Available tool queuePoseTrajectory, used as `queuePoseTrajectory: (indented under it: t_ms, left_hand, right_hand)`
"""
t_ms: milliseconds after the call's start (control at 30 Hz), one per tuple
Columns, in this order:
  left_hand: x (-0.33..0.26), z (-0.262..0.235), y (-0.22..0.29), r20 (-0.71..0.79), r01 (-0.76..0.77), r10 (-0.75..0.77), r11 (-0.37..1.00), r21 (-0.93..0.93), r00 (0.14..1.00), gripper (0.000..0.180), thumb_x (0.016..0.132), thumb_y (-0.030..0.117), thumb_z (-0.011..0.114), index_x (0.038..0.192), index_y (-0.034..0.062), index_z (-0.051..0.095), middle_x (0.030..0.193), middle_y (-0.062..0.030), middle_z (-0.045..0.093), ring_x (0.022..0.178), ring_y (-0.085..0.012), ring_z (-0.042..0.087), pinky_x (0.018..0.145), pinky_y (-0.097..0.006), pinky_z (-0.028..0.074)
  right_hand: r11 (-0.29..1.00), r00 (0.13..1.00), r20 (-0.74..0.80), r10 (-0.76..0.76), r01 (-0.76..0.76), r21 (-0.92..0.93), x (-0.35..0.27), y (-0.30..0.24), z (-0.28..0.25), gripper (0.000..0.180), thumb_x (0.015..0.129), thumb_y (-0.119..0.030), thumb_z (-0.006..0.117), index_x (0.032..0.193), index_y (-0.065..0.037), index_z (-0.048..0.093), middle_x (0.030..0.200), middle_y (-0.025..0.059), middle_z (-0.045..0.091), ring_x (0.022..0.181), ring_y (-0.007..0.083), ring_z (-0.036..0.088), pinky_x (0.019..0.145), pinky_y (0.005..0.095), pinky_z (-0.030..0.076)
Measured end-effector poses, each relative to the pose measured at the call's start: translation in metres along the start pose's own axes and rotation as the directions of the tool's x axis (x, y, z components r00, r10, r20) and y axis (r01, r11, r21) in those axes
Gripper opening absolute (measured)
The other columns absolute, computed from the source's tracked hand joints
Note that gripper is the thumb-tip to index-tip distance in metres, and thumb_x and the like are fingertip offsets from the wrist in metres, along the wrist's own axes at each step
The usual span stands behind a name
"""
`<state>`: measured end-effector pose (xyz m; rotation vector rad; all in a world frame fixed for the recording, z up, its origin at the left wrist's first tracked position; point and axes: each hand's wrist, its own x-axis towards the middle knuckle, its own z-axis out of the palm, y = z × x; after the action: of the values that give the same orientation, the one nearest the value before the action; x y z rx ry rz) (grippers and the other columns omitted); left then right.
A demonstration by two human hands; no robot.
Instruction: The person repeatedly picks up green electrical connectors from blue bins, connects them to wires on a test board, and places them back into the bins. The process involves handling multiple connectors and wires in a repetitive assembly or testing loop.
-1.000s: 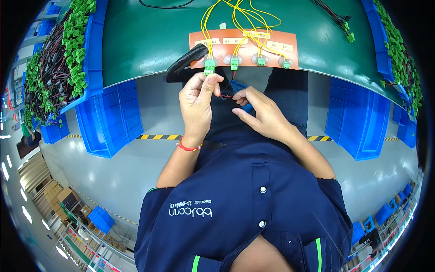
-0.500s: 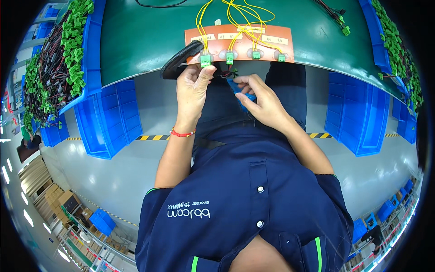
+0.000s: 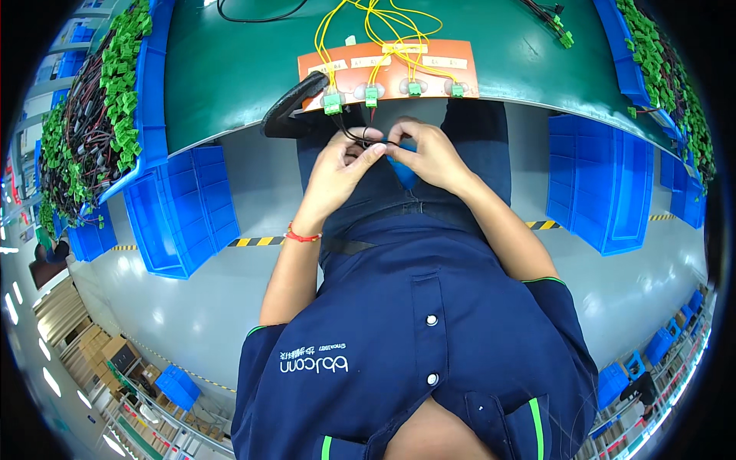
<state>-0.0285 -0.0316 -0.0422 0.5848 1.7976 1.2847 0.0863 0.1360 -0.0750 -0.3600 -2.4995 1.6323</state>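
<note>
Just in front of the bench edge, my left hand (image 3: 341, 170) pinches a thin black wire (image 3: 353, 136) between thumb and forefinger. This wire arches up toward the leftmost green connector (image 3: 332, 103) on an orange board (image 3: 391, 87). My right hand (image 3: 431, 159) is closed close beside it, fingertips on the same wire. A blue object (image 3: 402, 172), perhaps a tool handle, shows under my right palm; its kind is mostly hidden. More green connectors (image 3: 371, 96) sit along the board's near edge, with yellow wires (image 3: 376, 38) running up from them. A short red wire hangs below the second connector.
A black curved piece (image 3: 295, 107) juts from the board's left end over the bench edge. Blue bins of green-ended cables (image 3: 115, 107) flank the green bench (image 3: 537, 77). Blue crates (image 3: 180, 207) stand on the floor at both sides. Loose cables (image 3: 563, 34) lie at the back right.
My left hand has left the leftmost green connector and come down and right onto the black wire. My right hand has met it there. The whole view has shifted slightly.
</note>
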Motion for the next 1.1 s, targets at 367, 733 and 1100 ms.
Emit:
queuePoseTrajectory:
  t_ms: [367, 733, 1100]
  left_hand:
    - [0.006, 0.035, -0.012, 0.074, -0.028, 0.067, 0.899, -0.438, 0.995, 0.025, 0.101, 0.021, 0.061, 0.116, 0.0015, 0.063, 0.11, -0.0102, 0.068, 0.103, -0.0162, 0.066, 0.092, -0.031, 0.051]
    - [-0.015, 0.031, -0.009, 0.23, 0.199, -0.058, 0.73, -0.653, 0.971, 0.021, 0.101, 0.02, 0.059, 0.113, 0.0022, 0.06, 0.101, -0.0112, 0.069, 0.087, -0.0199, 0.07, 0.082, -0.033, 0.054]
    - [-0.031, 0.024, -0.015, 0.258, 0.184, -0.065, 0.862, -0.473, 0.964, 0.026, 0.1, 0.018, 0.061, 0.12, 0.0032, 0.055, 0.097, -0.0101, 0.067, 0.092, -0.0183, 0.067, 0.087, -0.034, 0.054]
  right_hand:
    - [0.782, 0.872, 0.302, 0.385, -0.482, 0.395, -0.068, 0.007, -0.028, 0.04, 0.105, -0.034, 0.049, 0.119, 0.0, 0.066, 0.075, 0.0079, 0.068, 0.066, 0.0126, 0.062, 0.066, 0.0286, 0.051]
    - [0.374, 0.953, -0.068, 0.296, -0.05, 0.926, -0.058, -0.016, -0.051, 0.031, 0.102, -0.018, 0.054, 0.125, 0.001, 0.061, 0.115, 0.0099, 0.065, 0.086, 0.011, 0.062, 0.078, 0.0278, 0.052]
    - [0.872, 0.949, -0.294, 0.111, 0.049, 0.487, -0.031, -0.053, -0.032, 0.02, 0.102, -0.014, 0.057, 0.109, 0.002, 0.065, 0.084, 0.0047, 0.066, 0.071, 0.0081, 0.058, 0.067, 0.0236, 0.049]
